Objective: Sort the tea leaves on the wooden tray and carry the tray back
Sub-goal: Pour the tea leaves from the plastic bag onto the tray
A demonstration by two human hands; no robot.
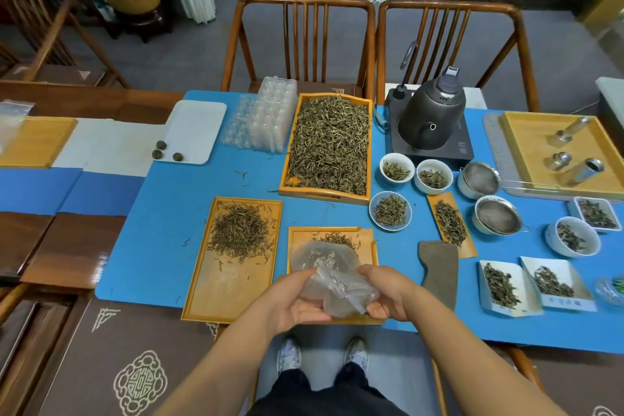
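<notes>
Both hands hold a crumpled clear plastic bag [332, 284] over the near edge of a small wooden tray [366, 240] that carries a few tea leaves [337, 239]. My left hand [297, 300] grips the bag from the left and my right hand [388, 294] grips it from the right. To the left lies a flat wooden tray [229, 287] with a pile of dark tea leaves [241, 230]. Behind them stands a deep wooden tray [290, 179] full of tea leaves [331, 145].
On the blue mat [162, 230]: a grey kettle [432, 115] on its base, white bowls of tea [390, 211], two strainers [496, 214], paper dishes of leaves [503, 287], clear plastic moulds [266, 118], a white tray [194, 132] with three tea balls. Two wooden chairs [300, 40] stand behind the table.
</notes>
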